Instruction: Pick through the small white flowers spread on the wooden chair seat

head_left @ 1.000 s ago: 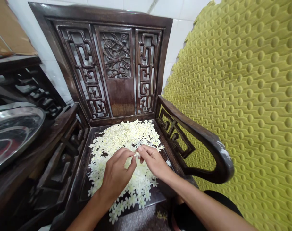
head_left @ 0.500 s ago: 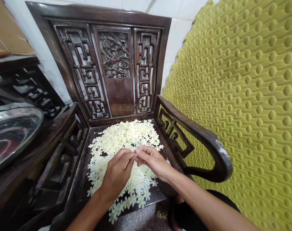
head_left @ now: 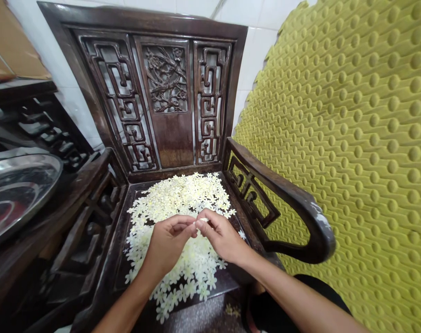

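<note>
Many small pale-yellow and white flowers (head_left: pixel 182 196) are spread over the seat of a dark carved wooden chair (head_left: pixel 172 138). Above them, my left hand (head_left: pixel 172 240) and my right hand (head_left: pixel 222 236) meet at the fingertips. The fingers of each hand are pinched together. Something tiny and whitish shows between the fingertips, perhaps a flower part, but it is too small and covered to name.
A shiny metal tray (head_left: pixel 40 185) lies at the left beside the chair's left armrest (head_left: pixel 75 185). The right armrest (head_left: pixel 283 185) curves toward me. A bumpy yellow-green mat (head_left: pixel 352 138) stands on the right. A few flowers lie below the seat's front edge.
My right hand's fingers have bent and its thumb has turned downward at the pinch. My left fingers have drawn closer together. Both hands remain nearly in the same place.
</note>
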`<state>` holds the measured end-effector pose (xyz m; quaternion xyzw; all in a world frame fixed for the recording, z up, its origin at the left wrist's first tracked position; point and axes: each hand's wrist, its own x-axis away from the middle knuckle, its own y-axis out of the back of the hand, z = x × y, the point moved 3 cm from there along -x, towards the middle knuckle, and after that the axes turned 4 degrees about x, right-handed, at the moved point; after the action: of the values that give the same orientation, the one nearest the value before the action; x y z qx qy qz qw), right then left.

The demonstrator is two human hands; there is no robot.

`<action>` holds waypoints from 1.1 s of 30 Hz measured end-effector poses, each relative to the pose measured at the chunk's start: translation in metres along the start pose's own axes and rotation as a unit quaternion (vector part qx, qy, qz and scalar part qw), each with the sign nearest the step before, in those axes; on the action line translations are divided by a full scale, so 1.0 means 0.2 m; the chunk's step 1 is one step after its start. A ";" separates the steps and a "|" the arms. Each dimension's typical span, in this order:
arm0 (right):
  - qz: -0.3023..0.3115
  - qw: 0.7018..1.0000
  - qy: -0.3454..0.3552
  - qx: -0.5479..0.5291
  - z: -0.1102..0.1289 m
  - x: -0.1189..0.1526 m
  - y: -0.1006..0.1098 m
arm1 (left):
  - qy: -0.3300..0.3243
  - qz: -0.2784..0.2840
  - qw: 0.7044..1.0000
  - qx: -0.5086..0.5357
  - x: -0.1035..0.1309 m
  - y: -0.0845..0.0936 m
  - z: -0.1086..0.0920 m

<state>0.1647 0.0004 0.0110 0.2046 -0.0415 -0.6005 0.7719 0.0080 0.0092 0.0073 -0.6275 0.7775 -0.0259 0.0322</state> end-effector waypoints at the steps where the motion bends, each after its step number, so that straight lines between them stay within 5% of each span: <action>1: -0.003 0.999 0.017 0.031 0.01 0.00 0.00 | 0.004 0.003 1.000 0.014 0.00 0.00 0.00; 6: -0.011 0.997 0.040 0.066 0.04 0.01 0.00 | 0.019 0.011 0.999 0.047 -0.01 0.00 0.03; 16: -0.033 0.997 -0.039 -0.051 -0.06 -0.01 -0.05 | 0.025 0.031 0.999 0.028 0.02 -0.05 0.04; 20: -0.059 0.994 -0.055 -0.075 -0.10 -0.02 -0.02 | -0.063 -0.002 0.995 -0.081 0.01 -0.01 0.00; 26: -0.021 0.990 -0.043 -0.134 -0.05 -0.04 0.01 | -0.165 -0.025 0.967 -0.195 0.00 0.03 -0.02; 33: -0.031 0.964 -0.086 -0.248 -0.06 -0.04 0.00 | -0.089 -0.078 0.988 -0.096 0.00 0.04 0.01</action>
<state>0.1652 0.0107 0.0016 -0.0447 0.0487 -0.6309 0.7731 0.0012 0.0112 0.0056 -0.6865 0.7188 0.1025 0.0384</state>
